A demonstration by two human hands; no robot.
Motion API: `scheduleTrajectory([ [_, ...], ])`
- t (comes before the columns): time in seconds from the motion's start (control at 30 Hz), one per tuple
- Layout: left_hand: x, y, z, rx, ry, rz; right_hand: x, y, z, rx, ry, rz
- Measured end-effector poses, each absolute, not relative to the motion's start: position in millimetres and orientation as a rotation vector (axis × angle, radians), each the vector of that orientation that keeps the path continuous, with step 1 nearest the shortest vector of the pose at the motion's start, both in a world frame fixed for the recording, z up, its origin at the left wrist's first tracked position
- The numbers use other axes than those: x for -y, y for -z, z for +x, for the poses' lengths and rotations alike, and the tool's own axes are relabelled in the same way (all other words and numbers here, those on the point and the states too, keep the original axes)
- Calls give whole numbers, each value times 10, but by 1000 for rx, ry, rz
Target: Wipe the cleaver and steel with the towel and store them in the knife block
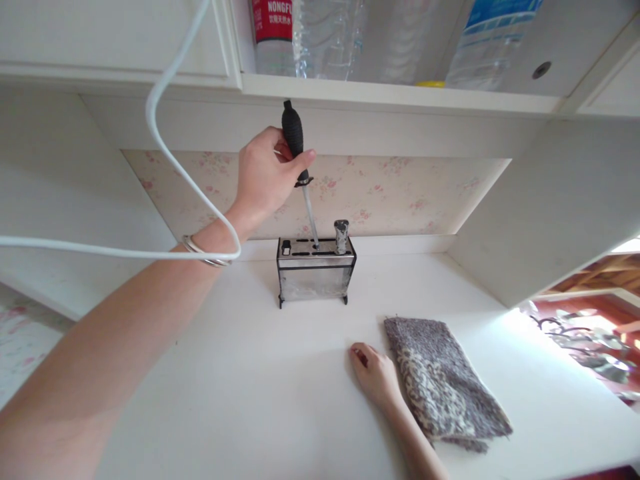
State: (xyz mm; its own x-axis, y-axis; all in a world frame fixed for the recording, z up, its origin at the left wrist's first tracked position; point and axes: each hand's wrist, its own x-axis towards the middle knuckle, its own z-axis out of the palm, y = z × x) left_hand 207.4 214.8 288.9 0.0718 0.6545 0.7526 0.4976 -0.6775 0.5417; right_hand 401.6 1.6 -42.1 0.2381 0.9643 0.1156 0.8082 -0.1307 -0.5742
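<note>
My left hand (pixel 267 170) grips a sharpening steel (pixel 293 130) by its black ribbed handle. The thin metal rod points down, and its tip is in a hole in the top of the knife block (pixel 314 283). This block is a narrow metal-and-black stand with several slots and small black feet. A silver handle (pixel 341 237) stands up from its right end. My right hand (pixel 374 373) rests on the white counter (pixel 250 373) with curled fingers, and I see nothing in it. Just right of that hand lies a folded grey-brown patterned cloth (pixel 445 380).
A white cable (pixel 173 157) hangs across the left side, in front of my left forearm. Above the counter, a shelf (pixel 400 90) holds plastic bottles (pixel 493 40). White side panels (pixel 530 200) and a floral back wall (pixel 390 190) enclose the counter.
</note>
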Motion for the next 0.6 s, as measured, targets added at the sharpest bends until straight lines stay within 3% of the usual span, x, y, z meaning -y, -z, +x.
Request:
scheduleTrajectory([
  [0.6,-2058,-2857,2063,-1177,-1643,2232,-6,414,4006,1620,-361,-1982],
])
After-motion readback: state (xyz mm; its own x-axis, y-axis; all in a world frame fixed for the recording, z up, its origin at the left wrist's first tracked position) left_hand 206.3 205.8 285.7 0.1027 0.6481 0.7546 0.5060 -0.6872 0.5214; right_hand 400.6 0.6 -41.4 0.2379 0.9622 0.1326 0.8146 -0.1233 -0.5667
